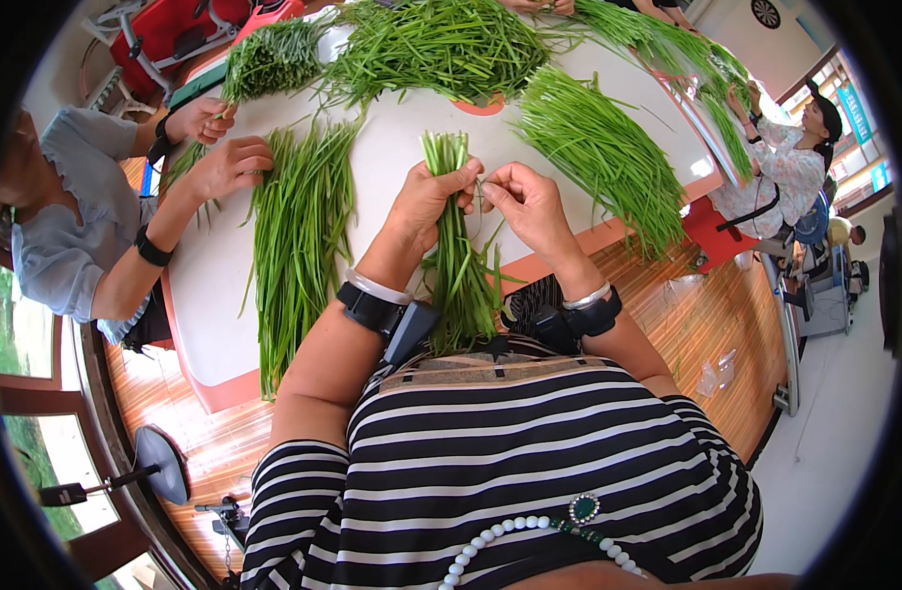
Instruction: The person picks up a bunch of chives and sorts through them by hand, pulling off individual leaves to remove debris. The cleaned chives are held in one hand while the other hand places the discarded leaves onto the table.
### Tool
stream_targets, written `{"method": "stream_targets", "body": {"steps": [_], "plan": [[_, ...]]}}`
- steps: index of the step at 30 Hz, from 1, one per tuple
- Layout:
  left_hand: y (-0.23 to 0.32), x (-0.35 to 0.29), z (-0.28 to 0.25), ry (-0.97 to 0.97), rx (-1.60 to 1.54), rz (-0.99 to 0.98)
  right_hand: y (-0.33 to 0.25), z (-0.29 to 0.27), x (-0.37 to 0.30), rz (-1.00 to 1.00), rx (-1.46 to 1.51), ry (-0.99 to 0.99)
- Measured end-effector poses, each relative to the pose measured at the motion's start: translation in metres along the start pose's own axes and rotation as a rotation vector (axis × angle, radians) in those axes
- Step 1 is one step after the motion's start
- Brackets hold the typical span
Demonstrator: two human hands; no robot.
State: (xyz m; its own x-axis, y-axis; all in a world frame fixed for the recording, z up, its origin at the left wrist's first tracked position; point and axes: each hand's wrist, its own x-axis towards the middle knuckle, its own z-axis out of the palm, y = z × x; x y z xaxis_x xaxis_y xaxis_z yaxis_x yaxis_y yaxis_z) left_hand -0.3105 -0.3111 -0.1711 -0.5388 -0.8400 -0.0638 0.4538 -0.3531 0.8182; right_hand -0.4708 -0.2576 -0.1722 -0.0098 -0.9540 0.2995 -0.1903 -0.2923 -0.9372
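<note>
A bunch of garlic chives (461,280) is in my left hand (424,204), its pale, even-cut stems pointing up and away from me. The leaves hang down toward my lap. My left fingers wrap round the stems, with the thumb across them. Just to the right, my right hand (530,205) pinches a thin, dark strand (480,189) close against the bunch. Where the strand runs behind the stems is hidden. Left of my hands lies a pile of loose chives (303,226), and another pile (603,157) is on the right.
The white table (220,315) has a pinkish edge. Large heaps of chives (436,49) cover its far side. At the left, a co-worker's hand (233,167) touches the left pile. Another person (781,162) handles chives at the far right. A striped wooden floor (658,315) shows below.
</note>
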Motion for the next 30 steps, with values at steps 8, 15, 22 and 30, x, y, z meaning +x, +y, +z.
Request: {"method": "stream_targets", "body": {"steps": [8, 15, 22, 30], "plan": [[0.002, -0.001, -0.002, 0.051, -0.034, 0.004, -0.013, -0.104, 0.025, -0.205, -0.857, 0.455], [0.006, -0.001, -0.001, 0.036, 0.058, -0.011, -0.001, -0.123, 0.029, -0.125, -1.158, 0.395], [0.001, 0.001, -0.005, -0.017, -0.03, -0.026, -0.02, -0.094, 0.018, -0.3, -0.997, 0.455], [0.001, 0.002, -0.003, -0.046, -0.043, 0.016, -0.008, -0.037, 0.001, 0.073, 0.092, 0.27]]}}
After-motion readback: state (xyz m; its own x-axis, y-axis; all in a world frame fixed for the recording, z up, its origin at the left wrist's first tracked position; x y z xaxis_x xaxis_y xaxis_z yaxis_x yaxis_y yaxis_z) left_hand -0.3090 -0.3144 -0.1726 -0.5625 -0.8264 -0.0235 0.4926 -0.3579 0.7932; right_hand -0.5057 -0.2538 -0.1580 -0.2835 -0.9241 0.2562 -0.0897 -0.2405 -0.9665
